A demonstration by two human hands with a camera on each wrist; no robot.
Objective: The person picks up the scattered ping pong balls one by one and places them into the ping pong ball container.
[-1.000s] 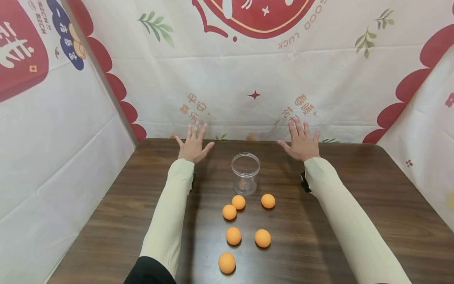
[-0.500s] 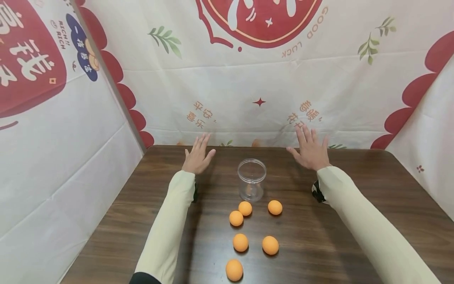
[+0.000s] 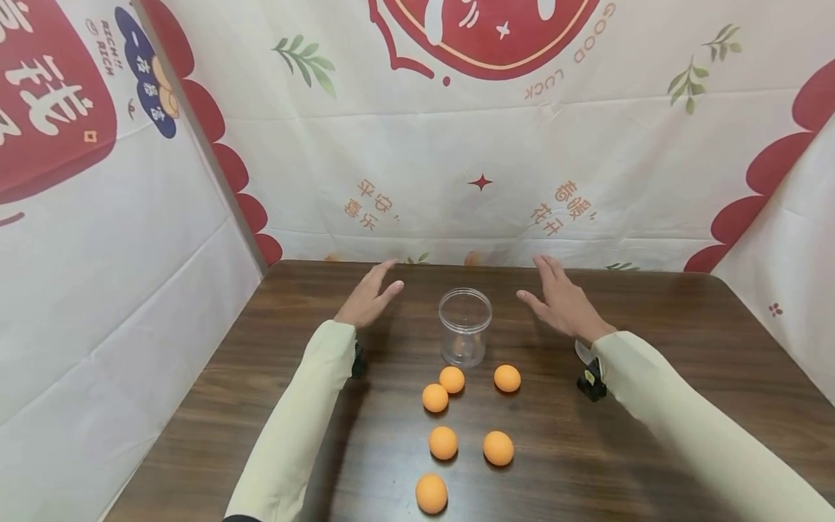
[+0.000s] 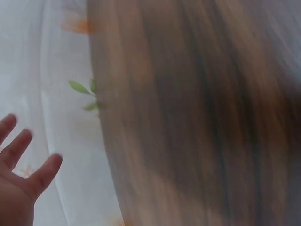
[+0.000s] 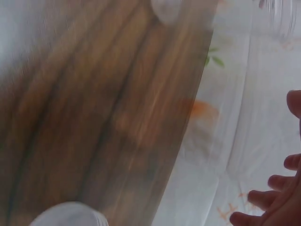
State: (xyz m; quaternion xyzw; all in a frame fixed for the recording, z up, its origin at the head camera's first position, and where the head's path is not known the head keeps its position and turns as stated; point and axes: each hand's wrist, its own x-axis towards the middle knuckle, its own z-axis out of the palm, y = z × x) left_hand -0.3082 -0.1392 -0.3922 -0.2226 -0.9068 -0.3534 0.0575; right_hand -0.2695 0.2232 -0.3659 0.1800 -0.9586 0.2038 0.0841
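A clear, round plastic jar (image 3: pixel 464 330) stands upright and uncapped at the middle of the brown table. Left of it, my left hand (image 3: pixel 370 296) is raised with straight fingers, thumb towards the jar. On the other side my right hand (image 3: pixel 566 301) mirrors it, fingers extended and thumb apart. Neither hand holds anything. Several orange balls, probably ping-pong balls, lie in front of the jar; one ball (image 3: pixel 451 380) is right at its base beside a second ball (image 3: pixel 435 398). A clear disc, like a lid (image 3: pixel 584 352), shows partly beneath my right wrist.
The wood-grain table (image 3: pixel 228 406) reaches back to a white printed cloth (image 3: pixel 430 145) hung behind it. Another cloth wall (image 3: pixel 130 290) runs along the left side. A ball (image 3: pixel 431 494) lies nearest the front.
Both hands have turned from palms down with spread fingers to palms facing inward, and come slightly lower and nearer. The head view has shifted slightly; the jar and balls keep their places.
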